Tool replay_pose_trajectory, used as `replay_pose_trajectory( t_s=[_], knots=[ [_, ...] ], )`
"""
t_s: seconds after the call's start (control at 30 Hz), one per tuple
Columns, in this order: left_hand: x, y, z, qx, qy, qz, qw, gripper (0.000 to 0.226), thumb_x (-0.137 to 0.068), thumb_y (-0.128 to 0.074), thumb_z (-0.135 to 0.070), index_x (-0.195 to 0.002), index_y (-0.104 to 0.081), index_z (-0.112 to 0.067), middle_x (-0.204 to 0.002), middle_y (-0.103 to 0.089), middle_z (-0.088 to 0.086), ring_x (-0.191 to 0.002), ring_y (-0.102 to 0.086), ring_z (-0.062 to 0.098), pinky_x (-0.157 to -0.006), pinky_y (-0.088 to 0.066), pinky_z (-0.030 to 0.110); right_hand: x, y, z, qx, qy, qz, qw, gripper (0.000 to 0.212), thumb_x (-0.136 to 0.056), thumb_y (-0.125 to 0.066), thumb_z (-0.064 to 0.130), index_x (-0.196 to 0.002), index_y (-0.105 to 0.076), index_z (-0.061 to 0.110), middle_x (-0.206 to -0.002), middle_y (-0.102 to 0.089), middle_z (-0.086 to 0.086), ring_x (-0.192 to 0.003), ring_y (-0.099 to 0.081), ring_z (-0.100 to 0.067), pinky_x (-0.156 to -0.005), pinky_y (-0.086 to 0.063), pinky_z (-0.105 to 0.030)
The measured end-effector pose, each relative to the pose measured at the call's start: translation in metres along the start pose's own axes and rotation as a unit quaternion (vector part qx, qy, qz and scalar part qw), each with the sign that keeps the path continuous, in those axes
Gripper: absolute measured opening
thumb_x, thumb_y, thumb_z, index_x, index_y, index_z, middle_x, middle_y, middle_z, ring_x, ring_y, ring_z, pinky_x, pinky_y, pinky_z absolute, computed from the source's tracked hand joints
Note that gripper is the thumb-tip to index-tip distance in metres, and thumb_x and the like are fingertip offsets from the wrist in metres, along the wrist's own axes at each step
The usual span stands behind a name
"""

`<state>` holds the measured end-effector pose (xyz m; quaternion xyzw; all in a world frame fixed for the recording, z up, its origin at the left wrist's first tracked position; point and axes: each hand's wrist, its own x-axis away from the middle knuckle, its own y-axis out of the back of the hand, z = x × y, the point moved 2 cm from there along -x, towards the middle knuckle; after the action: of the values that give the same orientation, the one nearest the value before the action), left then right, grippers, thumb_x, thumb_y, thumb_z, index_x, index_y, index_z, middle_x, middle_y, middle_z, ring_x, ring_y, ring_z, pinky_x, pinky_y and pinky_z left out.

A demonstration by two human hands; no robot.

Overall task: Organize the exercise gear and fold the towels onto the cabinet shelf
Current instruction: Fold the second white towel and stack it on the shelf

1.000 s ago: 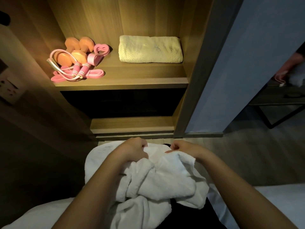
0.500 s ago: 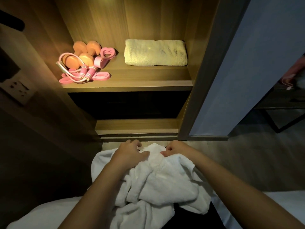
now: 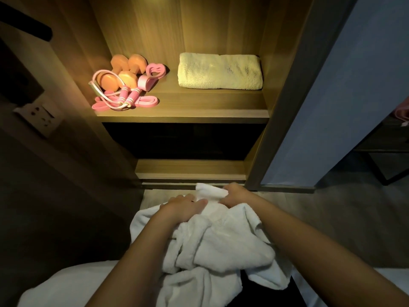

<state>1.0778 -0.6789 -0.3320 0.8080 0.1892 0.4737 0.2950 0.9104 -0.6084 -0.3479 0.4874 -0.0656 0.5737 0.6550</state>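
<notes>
A crumpled white towel (image 3: 223,244) lies bunched on my lap. My right hand (image 3: 235,196) pinches its far edge, and a small corner sticks up beyond the fingers. My left hand (image 3: 183,207) lies on the towel just left of that with its fingers fairly straight. On the lit cabinet shelf (image 3: 183,111) sits a folded cream towel (image 3: 220,72) at the right. At the left of the shelf are two orange dumbbells (image 3: 124,73), a pink skipping rope (image 3: 115,94), a pink resistance band (image 3: 141,101) and a pink grip ring (image 3: 152,75).
A lower wooden shelf (image 3: 190,168) lies below a dark gap. The cabinet's right post (image 3: 285,103) and a blue-grey wall (image 3: 345,91) stand at the right. A wall socket (image 3: 42,117) is at the left. A dark table frame (image 3: 385,160) stands far right.
My right hand has pulled a towel corner up and forward. My left hand has flattened and slid a little left on the towel. The view has shifted closer to the cabinet.
</notes>
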Motion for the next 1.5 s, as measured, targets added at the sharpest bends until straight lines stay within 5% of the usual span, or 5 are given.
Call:
replay_pose_trajectory(
  t_s=[0.37, 0.63, 0.87, 1.07, 1.5],
  knots=[
    [0.006, 0.031, -0.001, 0.168, -0.14, -0.108, 0.97, 0.022, -0.087, -0.068, -0.038, -0.091, -0.062, -0.017, -0.087, -0.07, 0.001, -0.082, -0.067, 0.023, -0.077, -0.056, 0.041, 0.039, 0.079, 0.001, -0.355, 0.24, -0.133, 0.894, 0.008, -0.091, -0.067, 0.026, -0.099, -0.065, 0.028, -0.095, -0.071, 0.0, -0.09, -0.07, -0.022, -0.074, -0.057, -0.039],
    [0.023, 0.07, -0.023, 0.248, -0.268, -0.231, 0.902, 0.013, -0.099, -0.051, -0.024, -0.097, -0.064, -0.023, -0.091, -0.065, 0.001, -0.083, -0.062, 0.02, -0.074, -0.051, 0.038, 0.065, 0.13, 0.018, -0.213, 0.243, -0.124, 0.938, 0.018, -0.09, -0.066, 0.036, -0.102, -0.065, 0.023, -0.094, -0.07, 0.001, -0.081, -0.069, -0.015, -0.063, -0.051, -0.023],
    [0.046, 0.154, -0.054, 0.123, -0.36, -0.371, 0.847, 0.013, -0.098, -0.054, -0.025, -0.089, -0.056, -0.015, -0.077, -0.057, 0.003, -0.07, -0.052, 0.014, -0.062, -0.038, 0.034, 0.081, 0.158, 0.031, -0.272, 0.301, -0.247, 0.88, 0.012, -0.099, -0.055, 0.026, -0.09, -0.062, 0.024, -0.077, -0.066, 0.014, -0.06, -0.059, 0.009, -0.049, -0.042, -0.009],
    [0.065, 0.205, -0.07, -0.129, -0.319, -0.445, 0.827, 0.018, -0.098, -0.053, -0.036, -0.092, -0.06, -0.02, -0.077, -0.06, -0.005, -0.073, -0.055, 0.022, -0.061, -0.042, 0.036, 0.102, 0.19, 0.064, -0.279, 0.349, -0.352, 0.822, 0.021, -0.098, -0.05, 0.039, -0.091, -0.06, 0.022, -0.083, -0.064, 0.007, -0.072, -0.059, -0.005, -0.068, -0.05, -0.03],
    [0.085, 0.234, -0.132, 0.232, -0.398, -0.158, 0.873, 0.02, -0.093, -0.062, -0.044, -0.112, -0.062, -0.039, -0.11, -0.07, -0.015, -0.098, -0.067, 0.0, -0.08, -0.056, 0.02, 0.146, 0.201, 0.138, -0.101, 0.476, -0.222, 0.845, 0.015, -0.099, -0.054, 0.028, -0.097, -0.064, 0.017, -0.091, -0.063, -0.006, -0.08, -0.062, -0.016, -0.07, -0.051, -0.029]
  ],
)
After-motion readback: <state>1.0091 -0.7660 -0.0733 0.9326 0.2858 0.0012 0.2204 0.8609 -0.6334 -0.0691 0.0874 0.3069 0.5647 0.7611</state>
